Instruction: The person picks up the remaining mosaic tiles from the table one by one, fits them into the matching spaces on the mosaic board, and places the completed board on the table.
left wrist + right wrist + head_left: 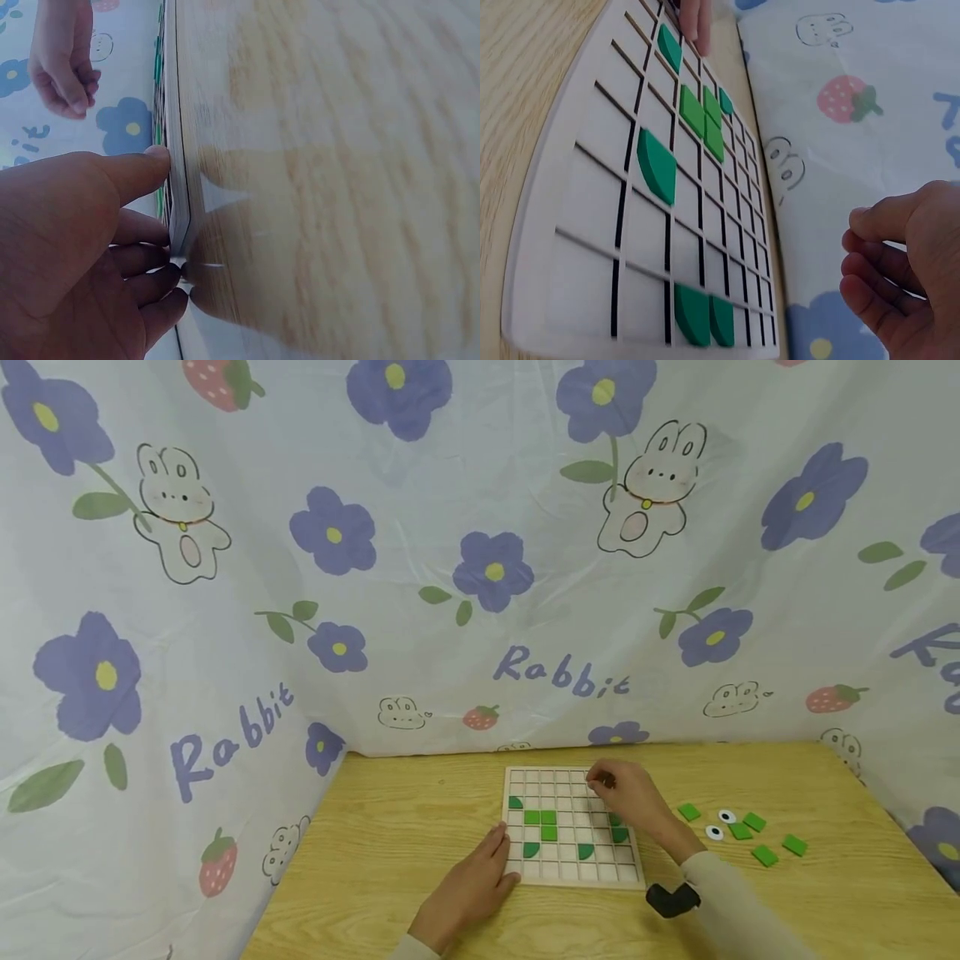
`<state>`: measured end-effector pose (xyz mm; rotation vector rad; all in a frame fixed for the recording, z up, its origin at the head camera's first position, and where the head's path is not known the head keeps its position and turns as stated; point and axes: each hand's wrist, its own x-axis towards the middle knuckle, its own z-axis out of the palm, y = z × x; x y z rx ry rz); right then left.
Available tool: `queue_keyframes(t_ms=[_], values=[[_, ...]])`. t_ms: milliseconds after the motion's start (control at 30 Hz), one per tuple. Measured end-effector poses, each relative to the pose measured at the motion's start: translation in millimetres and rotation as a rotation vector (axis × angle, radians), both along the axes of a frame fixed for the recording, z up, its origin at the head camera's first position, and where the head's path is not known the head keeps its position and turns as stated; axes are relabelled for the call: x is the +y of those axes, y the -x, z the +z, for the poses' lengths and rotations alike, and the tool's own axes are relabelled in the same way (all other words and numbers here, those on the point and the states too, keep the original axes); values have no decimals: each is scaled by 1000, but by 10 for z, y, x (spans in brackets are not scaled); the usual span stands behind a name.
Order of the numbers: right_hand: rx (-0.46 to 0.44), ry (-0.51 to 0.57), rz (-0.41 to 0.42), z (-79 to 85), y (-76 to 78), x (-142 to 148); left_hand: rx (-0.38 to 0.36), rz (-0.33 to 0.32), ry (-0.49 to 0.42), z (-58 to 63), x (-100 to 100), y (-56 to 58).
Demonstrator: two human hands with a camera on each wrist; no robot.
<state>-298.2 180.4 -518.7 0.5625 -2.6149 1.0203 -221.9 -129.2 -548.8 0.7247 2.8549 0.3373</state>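
A pale wooden grid board point(574, 884) lies on the table. It bears light green square tiles point(549, 833) left of the middle and several dark green quarter-round tiles point(656, 166) spread about. My left hand point(468, 881) rests at the board's left near corner, its fingers and thumb touching the edge point(178, 112). Over the board's far right part hovers my right hand point(633, 793), fingers curled and thumb tip close to the index finger point(900, 262). No tile shows between those fingertips, but a small one could be hidden there.
Right of the board lie several loose light green squares point(764, 856) and two round white eye pieces point(714, 832) with black pupils. A black wrist mount point(672, 901) hangs at the right sleeve. A printed rabbit-and-flower cloth point(435, 652) stands behind the wooden table point(397, 827).
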Motion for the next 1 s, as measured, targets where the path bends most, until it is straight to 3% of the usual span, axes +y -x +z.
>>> queue_keyframes(t_ms=[400, 833, 1000], values=[[-23, -34, -111, 30, -165, 519, -3, -4, -14, 10, 4, -4], [-12, -95, -180, -92, -317, 1014, 54, -24, 13, -25, -18, -2], [-67, -121, -195, -147, -343, 1140, 55, -25, 4, -30, -15, -4]])
